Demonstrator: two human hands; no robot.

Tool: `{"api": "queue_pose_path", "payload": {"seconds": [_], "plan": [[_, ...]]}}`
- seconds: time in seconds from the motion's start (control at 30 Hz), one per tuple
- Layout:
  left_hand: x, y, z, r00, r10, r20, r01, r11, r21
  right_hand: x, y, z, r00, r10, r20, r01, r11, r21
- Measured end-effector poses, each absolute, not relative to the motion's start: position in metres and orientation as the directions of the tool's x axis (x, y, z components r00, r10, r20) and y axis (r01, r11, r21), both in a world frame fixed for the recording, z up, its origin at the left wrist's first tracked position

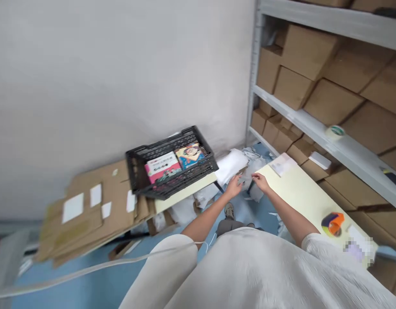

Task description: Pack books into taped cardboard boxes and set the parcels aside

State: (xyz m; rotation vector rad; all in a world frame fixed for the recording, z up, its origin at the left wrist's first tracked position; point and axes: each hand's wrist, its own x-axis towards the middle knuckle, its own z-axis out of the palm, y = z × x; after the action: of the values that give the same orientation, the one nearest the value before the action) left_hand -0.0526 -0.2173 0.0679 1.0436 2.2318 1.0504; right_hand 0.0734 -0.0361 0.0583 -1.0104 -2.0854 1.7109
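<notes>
My left hand (234,187) hovers near the middle, beside the end of the left table, fingers apart and nothing in them. Close to it, my right hand (261,182) is over the near left edge of the cream table (291,193) on the right. Its fingers are loosely bent and somewhat blurred, with nothing visible in them. Left of my hands, a black plastic crate (185,180) stands tilted in view on the other table. In it lie a pink and white book or box (164,166) and a blue and yellow one (190,155).
Flattened cardboard (116,206) lies left of the crate. An orange tape dispenser (333,224) and a booklet (282,164) are on the right table. Metal shelving (296,116) holds brown boxes and a tape roll (335,132). White plastic wrapping (231,165) lies beyond my hands.
</notes>
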Motion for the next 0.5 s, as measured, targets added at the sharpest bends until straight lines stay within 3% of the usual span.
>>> {"api": "queue_pose_path", "payload": {"seconds": [0.23,0.5], "plan": [[-0.082,-0.364,0.09,-0.841,0.541,-0.016,0.322,0.524,0.789,-0.018,-0.158,0.086,-0.913,0.367,-0.178,0.263,0.197,-0.944],[-0.107,-0.538,0.089,-0.955,0.291,0.054,0.212,0.544,0.812,-0.094,-0.339,0.098,-0.991,0.092,-0.096,0.118,0.274,-0.954]]}}
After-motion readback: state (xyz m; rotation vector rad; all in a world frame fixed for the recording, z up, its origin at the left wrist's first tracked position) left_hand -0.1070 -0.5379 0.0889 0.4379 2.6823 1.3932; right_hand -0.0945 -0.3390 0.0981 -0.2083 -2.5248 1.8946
